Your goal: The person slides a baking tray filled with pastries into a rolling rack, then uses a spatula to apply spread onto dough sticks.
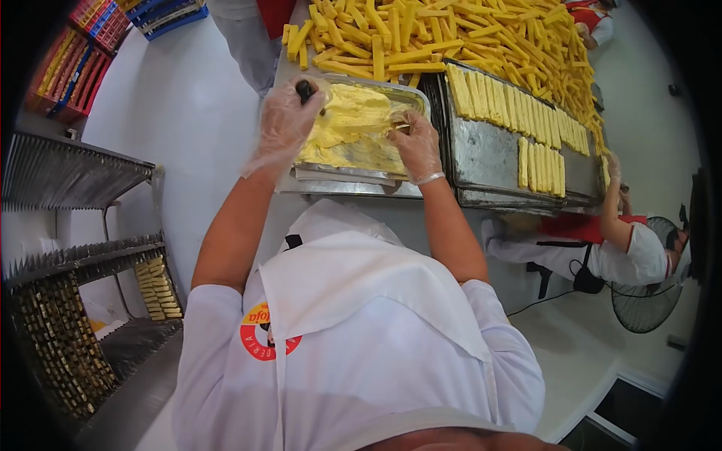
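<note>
A metal tray [417, 96] holds a soft yellow spread [350, 113], smeared unevenly over its bottom. At the tray's left side, my left hand [289, 116], in a clear plastic glove, is closed around a black handle [304, 92]; the tool's other end cannot be made out. My right hand [417, 143], gloved too, is over the tray's right part with its fingers pinched on something small that is mostly hidden. Behind the tray lies a big pile of yellow sticks [451, 37]. Paler coated sticks [541, 169] stand in rows on a dark baking tray [481, 154] at the right.
A co-worker [639, 252] is at the right, a hand by the dark tray's end, near a fan [639, 307]. Other people stand behind the table. Racks of trays [75, 173] are at the left, with red crates [68, 68] beyond.
</note>
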Demonstrator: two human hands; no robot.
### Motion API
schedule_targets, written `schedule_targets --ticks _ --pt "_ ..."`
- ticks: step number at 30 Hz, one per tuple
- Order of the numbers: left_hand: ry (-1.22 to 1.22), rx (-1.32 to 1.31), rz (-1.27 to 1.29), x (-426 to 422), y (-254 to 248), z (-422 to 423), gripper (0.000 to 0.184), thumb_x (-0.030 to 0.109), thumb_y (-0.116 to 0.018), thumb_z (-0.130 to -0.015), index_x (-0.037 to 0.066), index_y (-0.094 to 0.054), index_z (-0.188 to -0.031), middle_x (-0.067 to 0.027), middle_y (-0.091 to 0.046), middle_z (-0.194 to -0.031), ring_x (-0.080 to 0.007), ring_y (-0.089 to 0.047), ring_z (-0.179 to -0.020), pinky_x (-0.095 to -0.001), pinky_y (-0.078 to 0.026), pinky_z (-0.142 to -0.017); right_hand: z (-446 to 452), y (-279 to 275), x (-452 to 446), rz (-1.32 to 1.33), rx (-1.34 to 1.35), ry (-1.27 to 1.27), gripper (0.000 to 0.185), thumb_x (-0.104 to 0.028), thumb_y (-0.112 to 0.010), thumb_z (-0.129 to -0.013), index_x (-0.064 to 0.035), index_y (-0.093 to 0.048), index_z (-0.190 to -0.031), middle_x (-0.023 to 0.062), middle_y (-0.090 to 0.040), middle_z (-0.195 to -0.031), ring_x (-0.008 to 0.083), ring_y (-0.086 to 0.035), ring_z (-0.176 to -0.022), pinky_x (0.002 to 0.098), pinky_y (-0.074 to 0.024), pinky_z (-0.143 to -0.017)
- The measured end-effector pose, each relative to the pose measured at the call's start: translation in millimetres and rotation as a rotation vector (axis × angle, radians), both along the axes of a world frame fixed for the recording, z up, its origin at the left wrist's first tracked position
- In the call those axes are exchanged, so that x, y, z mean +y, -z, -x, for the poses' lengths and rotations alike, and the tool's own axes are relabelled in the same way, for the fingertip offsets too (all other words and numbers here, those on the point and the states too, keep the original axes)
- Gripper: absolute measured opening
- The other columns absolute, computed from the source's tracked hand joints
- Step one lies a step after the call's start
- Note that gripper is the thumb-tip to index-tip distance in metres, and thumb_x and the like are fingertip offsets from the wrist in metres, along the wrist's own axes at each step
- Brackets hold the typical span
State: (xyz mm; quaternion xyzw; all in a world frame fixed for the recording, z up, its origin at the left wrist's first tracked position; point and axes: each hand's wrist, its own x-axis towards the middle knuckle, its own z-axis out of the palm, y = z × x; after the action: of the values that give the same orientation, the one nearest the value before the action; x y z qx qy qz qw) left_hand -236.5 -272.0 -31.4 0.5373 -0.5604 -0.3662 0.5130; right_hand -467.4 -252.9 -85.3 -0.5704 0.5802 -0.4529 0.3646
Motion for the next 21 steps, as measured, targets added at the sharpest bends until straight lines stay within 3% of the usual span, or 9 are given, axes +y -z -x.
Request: schedule_targets --ticks 2,3,6,10,13,16,17,20,21 --pt "0.092 -0.296 0.019 6.0 -5.8 -5.3 0.014 0.015 -0.068 -0.087 0.001 -0.064 -0.089 -0.0065 -0.065 -0.079 -0.015 -0.059 -0.069 -0.0315 -0.047 -0.062 1.5 -1.4 -0.9 -0.023 0.045 -0.014 0.031 -0.007 -0.07 -0.073 0.003 -0.066 -0.102 0.012 -0.066 -0.094 0.0206 -0.064 -0.079 0.0309 -0.0511 -0.074" --pt "0.106 -0.523 0.261 4.5 -6.9 -1.7 0.014 0.016 -0.066 -0.086 0.003 -0.063 -0.09 -0.0097 -0.063 -0.079 -0.0213 -0.058 -0.069 -0.0344 -0.047 -0.065 0.7 -8.5 -0.9 -0.033 0.1 -0.007 0.03 -0.008 -0.07 -0.073 0.0033 -0.067 -0.1 0.0128 -0.066 -0.093 0.0222 -0.064 -0.08 0.0317 -0.0515 -0.075" --pt "0.288 -0.631 0.344 2.7 -16.7 15.3 0.015 0.018 -0.066 -0.086 0.004 -0.063 -0.09 -0.0132 -0.06 -0.077 -0.0268 -0.057 -0.071 -0.0363 -0.047 -0.067 1.2 -12.8 -0.8 0.016 0.213 -0.04 0.035 -0.003 -0.069 -0.074 0.0037 -0.064 -0.108 0.0135 -0.065 -0.096 0.0199 -0.064 -0.083 0.0304 -0.0519 -0.075" --pt "0.284 0.102 0.124 5.3 -40.2 35.3 0.013 0.014 -0.069 -0.087 0.003 -0.065 -0.093 -0.0045 -0.066 -0.083 -0.0157 -0.061 -0.07 -0.0292 -0.052 -0.069 -3.4 -14.1 -1.1 0.306 0.305 -0.055 0.05 0.001 -0.069 -0.073 0.0017 -0.057 -0.122 0.0141 -0.059 -0.11 0.0198 -0.063 -0.088 0.0323 -0.0538 -0.076" --pt "0.072 0.502 -0.094 -6.3 -29.6 23.6 0.013 0.011 -0.07 -0.086 0.002 -0.065 -0.094 -0.0018 -0.066 -0.085 -0.0108 -0.061 -0.07 -0.026 -0.053 -0.07 -2.0 -20.0 4.1 0.22 0.377 -0.06 0.061 0.003 -0.069 -0.073 -0.0023 -0.051 -0.131 0.0133 -0.052 -0.121 0.0203 -0.061 -0.093 0.0328 -0.0551 -0.076" --pt "0.004 0.158 -0.054 -12.3 -3.6 1.3 0.012 0.01 -0.069 -0.084 0.001 -0.066 -0.091 -0.0029 -0.065 -0.081 -0.0106 -0.059 -0.068 -0.0252 -0.051 -0.066 6.1 -2.0 0.9 0.219 0.315 -0.107 0.067 0.006 -0.069 -0.073 -0.0048 -0.048 -0.135 0.0117 -0.049 -0.125 0.0199 -0.06 -0.093 0.0307 -0.055 -0.075" --pt "-0.029 -0.084 -0.023 -14.4 2.0 -4.7 0.01 0.01 -0.069 -0.084 0.002 -0.066 -0.088 -0.0027 -0.064 -0.077 -0.0103 -0.058 -0.068 -0.0241 -0.048 -0.064 7.9 0.2 0.8 0.22 0.312 -0.112 0.067 0.006 -0.068 -0.073 -0.0053 -0.048 -0.136 0.0115 -0.049 -0.126 0.0199 -0.06 -0.093 0.0302 -0.0549 -0.075" --pt "0.128 -0.262 0.089 -5.2 -14.7 10.0 0.01 0.01 -0.069 -0.083 0.001 -0.066 -0.086 -0.0029 -0.064 -0.076 -0.0105 -0.058 -0.068 -0.0237 -0.047 -0.062 7.1 -1.7 3.9 0.215 0.268 -0.141 0.068 0.007 -0.068 -0.073 -0.0064 -0.047 -0.137 0.0113 -0.049 -0.127 0.0199 -0.06 -0.092 0.0295 -0.0549 -0.075" --pt "0.156 -0.377 0.256 4.6 -32.9 17.4 0.011 0.01 -0.07 -0.084 0.0 -0.066 -0.086 -0.0031 -0.064 -0.076 -0.0106 -0.057 -0.069 -0.0239 -0.047 -0.062 5.7 -5.9 5.4 0.208 0.23 -0.154 0.068 0.007 -0.068 -0.073 -0.0064 -0.047 -0.137 0.0116 -0.049 -0.127 0.0199 -0.06 -0.092 0.0297 -0.0549 -0.075"
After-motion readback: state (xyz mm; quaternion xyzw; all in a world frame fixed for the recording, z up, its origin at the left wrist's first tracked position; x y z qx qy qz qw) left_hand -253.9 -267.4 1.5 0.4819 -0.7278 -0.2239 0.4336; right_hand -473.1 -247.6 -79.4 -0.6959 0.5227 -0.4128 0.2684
